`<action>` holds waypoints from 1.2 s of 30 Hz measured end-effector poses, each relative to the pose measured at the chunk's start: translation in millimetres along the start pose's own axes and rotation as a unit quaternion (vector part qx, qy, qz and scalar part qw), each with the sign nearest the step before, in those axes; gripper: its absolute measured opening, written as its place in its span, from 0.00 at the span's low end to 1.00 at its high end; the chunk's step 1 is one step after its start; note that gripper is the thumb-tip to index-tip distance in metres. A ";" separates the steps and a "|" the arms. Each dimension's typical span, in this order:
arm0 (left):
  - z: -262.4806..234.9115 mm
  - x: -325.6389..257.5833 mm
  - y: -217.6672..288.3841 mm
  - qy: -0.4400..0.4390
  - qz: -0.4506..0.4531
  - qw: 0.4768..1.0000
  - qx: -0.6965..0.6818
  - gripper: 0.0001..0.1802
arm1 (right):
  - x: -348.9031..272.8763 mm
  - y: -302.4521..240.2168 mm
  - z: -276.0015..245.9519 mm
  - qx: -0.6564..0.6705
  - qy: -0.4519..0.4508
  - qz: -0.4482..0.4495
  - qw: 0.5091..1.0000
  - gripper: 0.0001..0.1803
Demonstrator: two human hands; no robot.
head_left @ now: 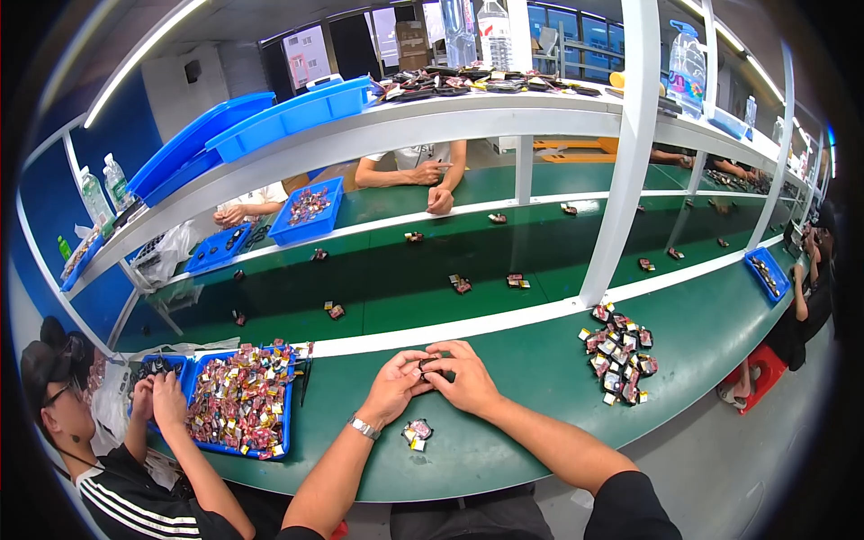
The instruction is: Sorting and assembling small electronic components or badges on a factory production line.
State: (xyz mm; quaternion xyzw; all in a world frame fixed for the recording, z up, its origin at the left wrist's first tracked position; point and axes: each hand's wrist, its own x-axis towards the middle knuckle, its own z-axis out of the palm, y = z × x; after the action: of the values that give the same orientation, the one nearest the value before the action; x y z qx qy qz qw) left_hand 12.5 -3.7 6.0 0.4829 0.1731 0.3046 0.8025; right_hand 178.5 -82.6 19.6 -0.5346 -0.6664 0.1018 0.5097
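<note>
My left hand (397, 387) and my right hand (460, 378) meet over the green bench, both closed round a small black part (434, 367) that the fingers partly cover. A metal-band watch is on my left wrist. Just below my hands, on the bench surface, lies a small cluster of reddish pieces with white and yellow tabs (418, 434). Off to the right is a heap of black pieces with red, white and yellow parts (619, 353). A blue tray (287, 423) heaped with the reddish pieces stands to my left.
Beyond a white rail (387, 340), a green conveyor belt (396, 301) carries scattered pieces. A white shelf post (621, 171) rises ahead on the right. A co-worker (99, 450) sits close at my left. Another blue tray (767, 274) stands at the far right.
</note>
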 end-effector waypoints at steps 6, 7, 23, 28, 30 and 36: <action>1.0 -0.8 0.5 -0.008 0.013 1.000 -0.001 0.14 | 1.2 -1.6 3.4 0.016 0.017 -0.024 0.999 0.08; -0.1 -0.9 0.5 -0.015 0.022 1.000 0.002 0.14 | 2.6 -3.9 2.4 0.017 0.022 -0.053 0.998 0.08; 7.3 -1.7 0.1 0.005 0.047 0.999 -0.012 0.14 | 0.7 -11.7 -1.6 -0.012 0.036 -0.050 0.998 0.11; 9.4 -2.0 0.1 0.016 0.024 1.000 0.003 0.15 | 1.9 -6.4 1.8 -0.038 0.073 -0.082 0.993 0.08; 9.3 -2.5 0.2 0.017 0.022 1.000 0.002 0.15 | 1.7 -8.1 2.6 -0.050 0.074 -0.092 0.992 0.08; 9.8 -2.4 0.8 0.023 0.017 1.000 0.000 0.16 | 2.6 -9.6 0.8 -0.093 0.069 -0.124 0.985 0.09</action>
State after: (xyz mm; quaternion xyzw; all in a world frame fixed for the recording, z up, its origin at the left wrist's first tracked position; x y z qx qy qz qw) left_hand 16.0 -11.6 11.3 0.4783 0.1833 0.3296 0.7931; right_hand 172.2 -84.0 27.3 -0.4985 -0.6974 -0.0620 0.5111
